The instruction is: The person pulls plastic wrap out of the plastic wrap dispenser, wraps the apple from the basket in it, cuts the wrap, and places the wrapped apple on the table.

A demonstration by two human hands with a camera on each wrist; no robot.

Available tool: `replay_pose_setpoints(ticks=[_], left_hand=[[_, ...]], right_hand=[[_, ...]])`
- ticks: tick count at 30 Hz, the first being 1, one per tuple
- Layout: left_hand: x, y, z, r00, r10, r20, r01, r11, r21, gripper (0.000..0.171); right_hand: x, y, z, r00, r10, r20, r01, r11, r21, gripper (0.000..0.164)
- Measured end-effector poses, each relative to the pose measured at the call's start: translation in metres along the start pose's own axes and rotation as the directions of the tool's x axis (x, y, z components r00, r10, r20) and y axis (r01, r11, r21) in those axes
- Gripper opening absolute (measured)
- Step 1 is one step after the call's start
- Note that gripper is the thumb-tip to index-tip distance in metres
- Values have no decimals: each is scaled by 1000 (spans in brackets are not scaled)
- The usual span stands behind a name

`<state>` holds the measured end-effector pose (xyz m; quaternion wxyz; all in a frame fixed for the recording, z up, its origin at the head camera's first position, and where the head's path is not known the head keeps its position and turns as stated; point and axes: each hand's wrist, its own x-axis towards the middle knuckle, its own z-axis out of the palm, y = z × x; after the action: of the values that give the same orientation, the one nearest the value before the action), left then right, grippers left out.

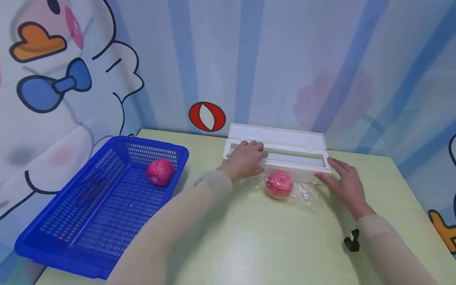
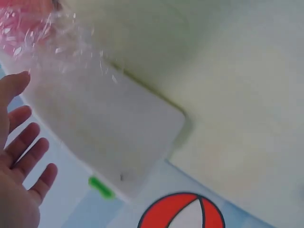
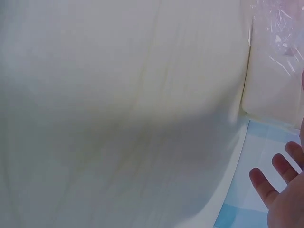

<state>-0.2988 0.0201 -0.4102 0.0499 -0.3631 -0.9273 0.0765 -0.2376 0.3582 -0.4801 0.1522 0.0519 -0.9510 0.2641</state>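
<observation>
A white plastic-wrap dispenser box (image 1: pixel 285 169) stands at the back of the table, its lid (image 1: pixel 278 135) raised. In front of it sits a red apple (image 1: pixel 280 184) covered in clear plastic wrap (image 1: pixel 304 192), which also shows beside the box in both wrist views. My left hand (image 1: pixel 246 159) is over the left part of the box with its fingers loosely bent, apart in the left wrist view. At the box's right end is my right hand (image 1: pixel 343 183), thumb towards the front and fingers spread; whether it touches the box is hard to tell.
To the left, a blue plastic basket (image 1: pixel 178 174) holds another red apple (image 1: pixel 160 172). A small black object with a yellow mark (image 1: pixel 352 240) lies near the right forearm. A printed cloth (image 1: pixel 270 59) hangs behind the table.
</observation>
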Motion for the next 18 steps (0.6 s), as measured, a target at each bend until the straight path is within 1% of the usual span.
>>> replay_pose_setpoints(ticks=[3,6,9,11,13,14,16,18], left_hand=[[6,9,7,999,21,-26,-20,1000,10,44],[10,13,12,998,20,-52,-19,1000,18,40],[11,14,14,997,21,-77,-20,1000,9,38],[10,15,15,995,27,-94,-28,1000,-8,37],[10,15,15,993,35,-115,-39,999,-26,35],[10,16,16,991,39,-125,-44,998,-35,34],[9,17,17,988,47,-144,-55,997,-49,33],[9,18,19,985,58,-164,-67,996,-52,32]], right_hand=[[-1,-2,2,1000,-1,29,0,1000,2,81],[-4,-6,4,999,-20,40,20,1000,5,82],[-7,-9,3,998,-67,17,67,998,6,76],[-11,-11,0,993,-120,-6,120,993,-4,70],[-16,-15,-3,982,-185,-22,184,982,-28,62],[-18,-16,-5,974,-226,-30,225,974,-37,58],[-23,-20,-6,952,-304,-36,301,952,-60,50],[-26,-25,-8,931,-363,-40,360,930,-67,42]])
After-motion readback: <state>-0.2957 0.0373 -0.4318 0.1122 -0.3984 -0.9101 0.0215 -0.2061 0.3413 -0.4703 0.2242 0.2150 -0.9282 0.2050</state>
